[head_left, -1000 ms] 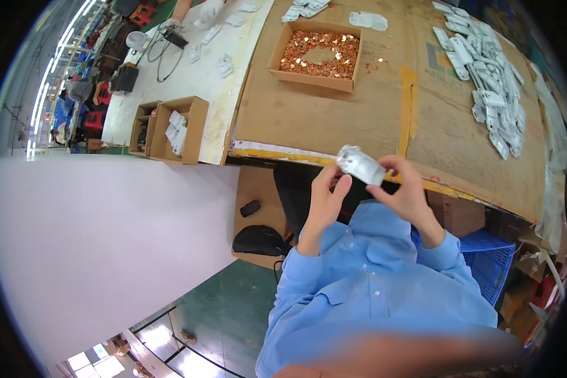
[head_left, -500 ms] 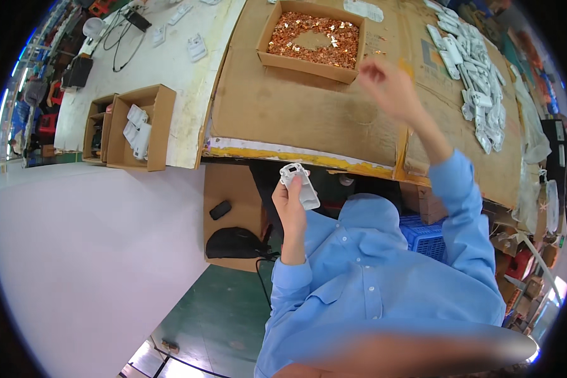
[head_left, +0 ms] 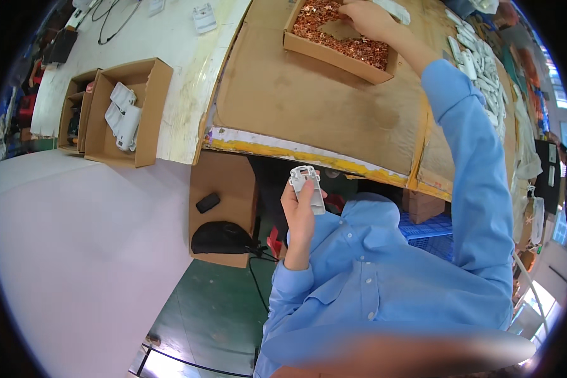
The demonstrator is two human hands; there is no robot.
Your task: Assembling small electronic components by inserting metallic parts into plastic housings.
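My left hand (head_left: 301,211) is closed around a white plastic housing (head_left: 309,187), its thumb laid on the front face. The housing has a small cut-out near its top and is held just off the table's front edge. Away to the upper right, my right hand (head_left: 365,17) reaches over a shallow cardboard box (head_left: 334,55) of small copper-coloured metal pieces (head_left: 318,25). Its fingers dip to the pieces with the tips bent together. Whatever is between those fingertips, if anything, is too small to make out.
A brown cardboard sheet (head_left: 283,94) covers the table. To the right lies a heap of white plastic parts (head_left: 485,79). On the left table stands a cardboard box (head_left: 154,113) with white housings (head_left: 125,120). A blue crate (head_left: 431,236) sits below the table.
My right hand has moved away from me, from near the box's right corner to the metal pieces inside. My left hand still holds the housing, now turned more upright. The head view has shifted.
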